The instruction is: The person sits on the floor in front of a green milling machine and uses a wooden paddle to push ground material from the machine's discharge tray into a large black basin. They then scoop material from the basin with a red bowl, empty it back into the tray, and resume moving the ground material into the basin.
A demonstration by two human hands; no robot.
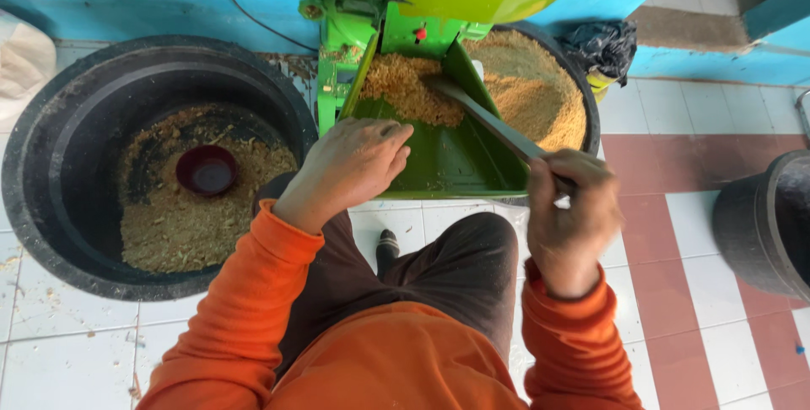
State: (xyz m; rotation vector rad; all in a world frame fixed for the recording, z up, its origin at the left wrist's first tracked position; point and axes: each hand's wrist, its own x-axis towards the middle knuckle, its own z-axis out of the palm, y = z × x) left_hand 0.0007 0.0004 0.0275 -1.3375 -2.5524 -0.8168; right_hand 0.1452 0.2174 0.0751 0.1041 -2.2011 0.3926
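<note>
On the green tray (439,161), left hand (354,165) flat, grip apart; right hand (569,216) clamped around flat stick (489,123).

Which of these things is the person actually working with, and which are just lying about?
In use:
left hand resting on the green chute
right hand with its grip around a grey stick
chopped tan material on the chute

Lying about:
black tub holding a red bowl
black bag
</note>
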